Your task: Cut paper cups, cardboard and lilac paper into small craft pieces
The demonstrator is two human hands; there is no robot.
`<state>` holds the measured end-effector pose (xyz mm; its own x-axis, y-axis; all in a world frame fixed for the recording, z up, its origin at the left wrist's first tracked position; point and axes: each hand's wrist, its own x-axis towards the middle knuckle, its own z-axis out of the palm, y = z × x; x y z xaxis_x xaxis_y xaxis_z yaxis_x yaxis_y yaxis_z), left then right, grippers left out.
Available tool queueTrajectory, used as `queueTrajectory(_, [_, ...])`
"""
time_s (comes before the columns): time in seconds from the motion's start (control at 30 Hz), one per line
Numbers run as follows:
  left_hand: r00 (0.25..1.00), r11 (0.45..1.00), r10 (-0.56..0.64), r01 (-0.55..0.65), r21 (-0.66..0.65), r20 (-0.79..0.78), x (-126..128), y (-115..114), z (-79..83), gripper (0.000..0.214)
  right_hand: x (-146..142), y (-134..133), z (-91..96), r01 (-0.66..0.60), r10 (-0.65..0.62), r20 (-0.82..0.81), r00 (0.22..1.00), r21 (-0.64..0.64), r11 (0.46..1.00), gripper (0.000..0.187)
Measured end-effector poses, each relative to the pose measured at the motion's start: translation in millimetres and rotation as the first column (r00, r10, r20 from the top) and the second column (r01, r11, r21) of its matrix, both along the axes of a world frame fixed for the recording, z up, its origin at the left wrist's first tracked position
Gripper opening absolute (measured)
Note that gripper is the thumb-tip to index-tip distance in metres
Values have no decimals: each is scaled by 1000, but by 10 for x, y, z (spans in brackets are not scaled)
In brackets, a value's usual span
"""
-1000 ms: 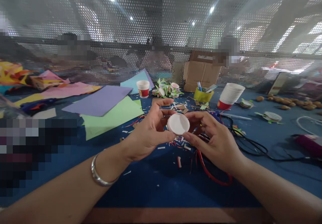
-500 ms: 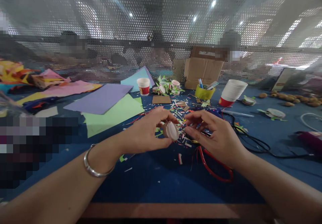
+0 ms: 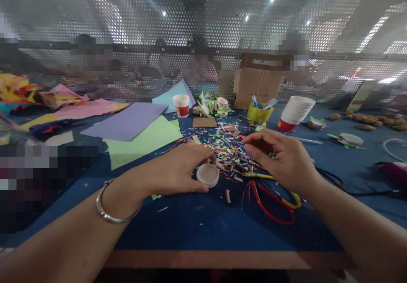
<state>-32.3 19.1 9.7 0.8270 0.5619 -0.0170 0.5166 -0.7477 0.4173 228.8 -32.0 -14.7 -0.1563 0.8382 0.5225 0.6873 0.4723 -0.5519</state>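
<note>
Close to the desk's [image 3: 203, 228] near edge, a cup base [image 3: 207, 175] sits mouth up on the blue top, already trimmed to a low rim. That cutting looks done, though the base is bare, with none of the green trim seen further back. The left hand [image 3: 173, 170], a bangle [image 3: 110, 213] on its wrist, grips the base, with the thumb on the near side of the rim, the fingers [image 3: 203, 151] curled over the far side, and the palm low over the desk. Just right of it lie red-handled scissors [image 3: 273, 204], with no hand on them. The right hand [image 3: 280, 158] hovers above them and the scraps [image 3: 225, 147], fingers loosely bent and thumb near forefinger. It seems to hold nothing, though I cannot see its palm. The scraps, white, red and green, spread across the middle of the desk. Left of them lie green paper [image 3: 143, 141] and purple paper [image 3: 127, 120]. Toward the far edge stand a red-and-white cup [image 3: 181, 105], a cluster of trimmed pieces [image 3: 211, 105] with green bits on them that look finished, a yellow tub [image 3: 260, 112] and a cup stack [image 3: 295, 111] not yet cut, which suggests more of the same is waiting. A box [image 3: 259, 81] stands against the mesh screen [image 3: 203, 29] at the far edge, with other people blurred beyond it.
</note>
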Motion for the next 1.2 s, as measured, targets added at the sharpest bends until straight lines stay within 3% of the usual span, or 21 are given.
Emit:
queueTrajectory(0.23, [1000, 1000, 1, -1, 10, -19, 20, -4, -17, 56, 63, 44, 11, 69, -69, -37, 997, -22, 997, 16])
queueTrajectory(0.43, [1000, 999, -24, 24, 23, -3, 1, 18, -27, 45, 111, 67, 20, 101, -95, -119, 988, 46, 994, 14])
queueTrajectory(0.53, [984, 993, 89, -100, 65, 154, -15, 61, -3, 46, 140, 78, 38, 169, -150, -190, 970, 91, 981, 12])
queueTrajectory(0.6, [935, 972, 201, -227, 60, 291, -26, 90, 27, 47, 166, 93, 50, 200, -171, -217, 961, 118, 973, 11])
queueTrajectory(0.67, [876, 952, 280, -305, 0, 392, -33, 105, 56, 49, 193, 111, 61, 221, -184, -243, 952, 133, 966, 11])
queueTrajectory(0.73, [850, 948, 314, -309, -81, 423, -31, 95, 68, 51, 218, 130, 71, 244, -202, -261, 944, 139, 960, 12])
queueTrajectory(0.8, [891, 959, 282, -250, -134, 356, -19, 57, 54, 49, 238, 144, 79, 266, -223, -263, 939, 140, 954, 13])
queueTrajectory(0.9, [975, 985, 149, -131, -110, 168, 8, -28, 1, 42, 260, 162, 88, 273, -237, -236, 942, 134, 953, 12])
queueTrajectory(1.03, [995, 996, 73, -69, -62, 63, 8, -74, -36, 49, 286, 195, 81, 262, -232, -216, 948, 121, 957, 10])
queueTrajectory(1.13, [950, 977, 209, -214, -3, 234, -44, 28, -1, 52, 312, 225, 64, 259, -235, -221, 947, 84, 962, 12])
queueTrajectory(1.2, [823, 922, 318, -384, 49, 472, -98, 153, 24, 40, 333, 244, 55, 263, -245, -228, 942, 55, 963, 14])
